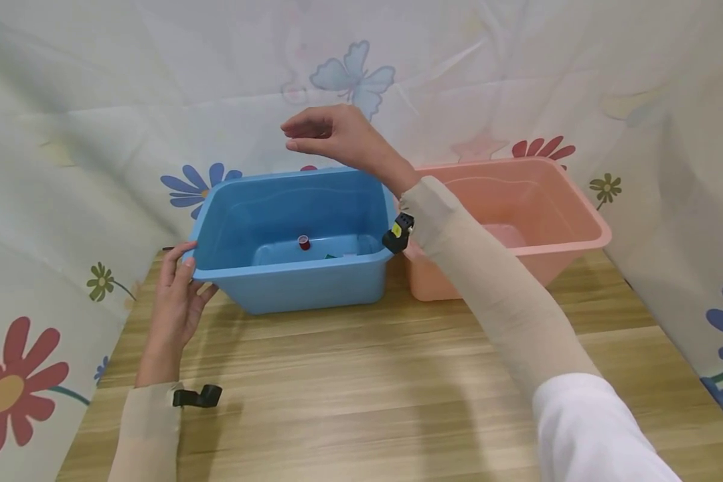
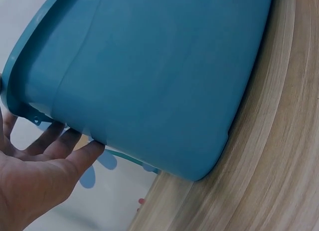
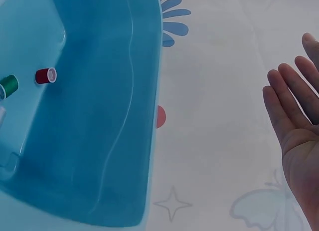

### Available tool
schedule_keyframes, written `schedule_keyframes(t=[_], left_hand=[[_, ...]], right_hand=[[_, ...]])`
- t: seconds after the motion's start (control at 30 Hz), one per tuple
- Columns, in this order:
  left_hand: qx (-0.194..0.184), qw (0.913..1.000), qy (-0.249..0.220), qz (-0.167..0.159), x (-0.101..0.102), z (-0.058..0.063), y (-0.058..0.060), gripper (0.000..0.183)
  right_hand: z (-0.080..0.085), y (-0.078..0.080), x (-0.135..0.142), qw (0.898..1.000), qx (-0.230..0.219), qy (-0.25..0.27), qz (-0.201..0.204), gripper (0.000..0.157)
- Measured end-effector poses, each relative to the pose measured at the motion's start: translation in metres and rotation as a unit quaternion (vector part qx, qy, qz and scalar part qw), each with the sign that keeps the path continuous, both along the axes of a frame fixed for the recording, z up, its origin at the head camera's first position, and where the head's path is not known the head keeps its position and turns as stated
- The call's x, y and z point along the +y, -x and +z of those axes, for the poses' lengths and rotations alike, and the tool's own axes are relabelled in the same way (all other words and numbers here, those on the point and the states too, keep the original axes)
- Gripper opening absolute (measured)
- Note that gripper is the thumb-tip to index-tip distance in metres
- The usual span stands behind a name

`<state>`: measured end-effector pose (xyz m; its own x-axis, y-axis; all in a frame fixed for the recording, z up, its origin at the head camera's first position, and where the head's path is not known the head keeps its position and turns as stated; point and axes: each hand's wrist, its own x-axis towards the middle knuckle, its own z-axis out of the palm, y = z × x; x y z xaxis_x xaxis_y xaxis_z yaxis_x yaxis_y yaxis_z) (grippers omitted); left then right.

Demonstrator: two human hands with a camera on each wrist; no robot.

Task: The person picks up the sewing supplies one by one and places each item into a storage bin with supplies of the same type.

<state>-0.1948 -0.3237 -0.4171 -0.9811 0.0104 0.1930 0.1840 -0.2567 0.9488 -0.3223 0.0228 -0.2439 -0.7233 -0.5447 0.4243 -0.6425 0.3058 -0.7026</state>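
Observation:
A blue plastic tub (image 1: 301,288) stands on the wooden table. My left hand (image 1: 177,301) holds its left front corner, thumb at the rim and fingers under the lip against the outer wall (image 2: 144,76). My right hand (image 1: 337,134) is raised above the tub's back edge, fingers loosely bent and nothing in it; the right wrist view shows the palm (image 3: 301,156) and spread fingers. Inside the tub lies a small red spool (image 3: 45,76) with pale ends. Near it are a green spool (image 3: 9,86) and a whitish piece, partly cut off in that view.
To the right, a pink tub (image 1: 554,254) stands beside the blue one, with my right forearm crossing in front of it. Behind both hangs a flower-printed sheet (image 1: 217,80). Bare wood of the table (image 1: 337,388) shows in front of the tubs.

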Motion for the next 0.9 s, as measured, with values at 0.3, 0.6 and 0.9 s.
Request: schedule_keyframes(t=[0.3,0.6,0.9], left_hand=[[0.003,1.0,-0.003,0.001,0.001,-0.001,0.001,0.042],[0.001,0.9999,-0.015,0.001,-0.002,-0.001,-0.002,0.042],[-0.002,0.9999,-0.016,0.0,-0.003,-0.002,-0.006,0.041]], right_hand=[[0.003,-0.014,0.018,0.999,0.04,-0.033,0.011,0.042],[-0.004,-0.045,0.043,0.998,0.03,-0.043,0.038,0.037],[-0.021,-0.086,0.068,0.996,0.021,-0.058,0.058,0.035]])
